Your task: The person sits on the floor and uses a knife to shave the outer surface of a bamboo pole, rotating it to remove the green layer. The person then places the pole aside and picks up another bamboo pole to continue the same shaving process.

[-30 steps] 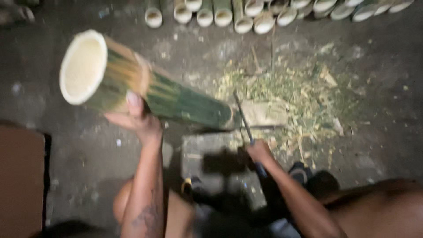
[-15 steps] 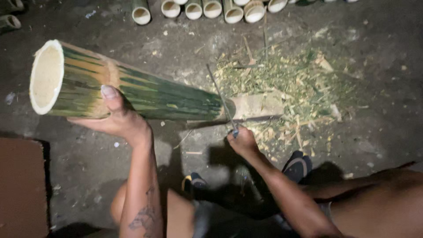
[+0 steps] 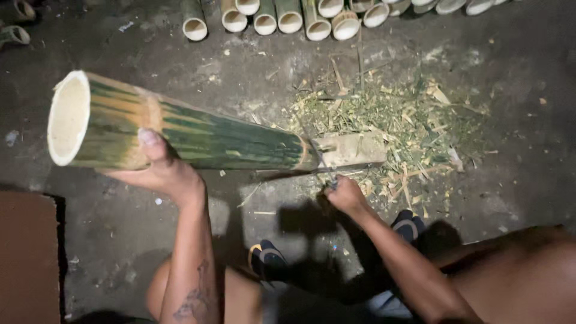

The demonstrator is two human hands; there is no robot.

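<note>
Left hand (image 3: 161, 173) of mine cups the thick green bamboo culm (image 3: 198, 135) from underneath, fingers wrapped under it and the thumb pressed up against its striped side, so the hollow open end tilts up toward me on the left. Holding it from below keeps the weight off the ground at that end, I judge, while the far end rests on a pale wooden block (image 3: 354, 149) lying to the right; that block serves as a chopping rest. Right hand (image 3: 345, 195) is closed in a fist around the handle of a chopping blade (image 3: 318, 161), whose thin edge stands just at the culm's resting end, right where bamboo meets block. Beyond the block, a scatter of green and yellow shavings (image 3: 396, 120) spreads over the concrete floor (image 3: 510, 90). At the far edge, a row of cut bamboo tubes (image 3: 288, 18) lies side by side, open ends facing me. Near me, my sandalled feet (image 3: 267, 261) sit either side of my right arm's shadow, out of the blade's line.
</note>
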